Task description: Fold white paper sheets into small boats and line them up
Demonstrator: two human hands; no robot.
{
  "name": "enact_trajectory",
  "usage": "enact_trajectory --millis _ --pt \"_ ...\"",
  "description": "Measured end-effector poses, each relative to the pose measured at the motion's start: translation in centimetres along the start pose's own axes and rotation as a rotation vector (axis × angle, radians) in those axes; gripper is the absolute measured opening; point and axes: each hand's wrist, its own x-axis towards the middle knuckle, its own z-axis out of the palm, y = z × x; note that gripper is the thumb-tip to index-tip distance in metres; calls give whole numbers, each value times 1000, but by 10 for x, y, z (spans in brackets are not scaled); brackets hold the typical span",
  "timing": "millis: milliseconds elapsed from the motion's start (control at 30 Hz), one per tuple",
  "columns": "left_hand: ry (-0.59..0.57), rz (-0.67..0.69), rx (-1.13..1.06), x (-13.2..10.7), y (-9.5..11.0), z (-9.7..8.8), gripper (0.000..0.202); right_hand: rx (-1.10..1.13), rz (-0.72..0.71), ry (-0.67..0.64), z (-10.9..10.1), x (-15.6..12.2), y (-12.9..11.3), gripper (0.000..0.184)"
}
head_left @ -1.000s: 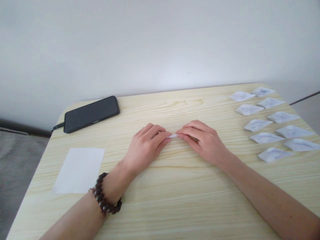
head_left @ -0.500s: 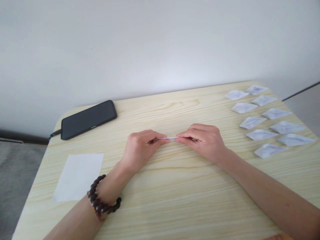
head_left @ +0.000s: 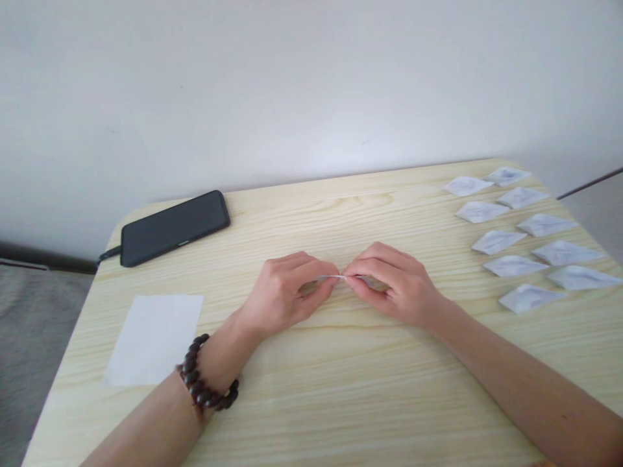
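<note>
Between my two hands, above the middle of the wooden table (head_left: pixel 321 395), is a narrow piece of folded white paper (head_left: pixel 341 277), seen nearly edge-on. My left hand (head_left: pixel 292 288) pinches it between thumb and fingers. From the other side my right hand (head_left: pixel 392 282) pinches it too, fingertips almost touching those of the left. Most of the paper is hidden by the fingers. A flat white paper sheet (head_left: pixel 154 340) lies left of my left forearm. Several folded white paper boats (head_left: pixel 516 266) stand in two rows on the right.
A black phone (head_left: pixel 175 227) with a cable (head_left: pixel 109 253) plugged in lies at the back left. A white wall (head_left: pixel 311 84) rises behind the table's far edge. Dark beads (head_left: pixel 197 379) circle my left wrist.
Both hands' fingertips have come closer together along the folded paper, the left moving right. Less of the paper shows between them. The view has shifted slightly.
</note>
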Motion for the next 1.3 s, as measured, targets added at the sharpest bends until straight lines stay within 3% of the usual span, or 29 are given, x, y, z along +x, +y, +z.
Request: enact_trajectory --millis 133,233,333,467,667,767,833,1100,1300 --pt "-44 104 30 0 1 -1 13 -27 -3 -50 0 -1 -5 9" --pt "-20 105 57 -1 1 -1 15 -58 7 -62 -1 -1 -3 12" --pt "5 20 36 -2 1 -1 15 -57 36 -8 -2 -1 -2 14" --pt "17 -190 -46 -4 3 2 8 1 115 42 -3 1 -1 11" --pt "-23 -551 -321 -1 0 -2 25 58 211 43 -5 1 3 14" --pt "-158 -563 -439 2 -5 -9 23 115 283 44 -6 0 7 12" --pt "-177 -559 -487 3 -7 -12 23 148 330 40 -7 -1 8 10" --pt "-90 -669 -542 5 -3 -9 22 299 498 6 -9 -1 11 9" --pt "-6 -677 -485 7 -2 -12 29 454 672 24 -9 -4 15 21"
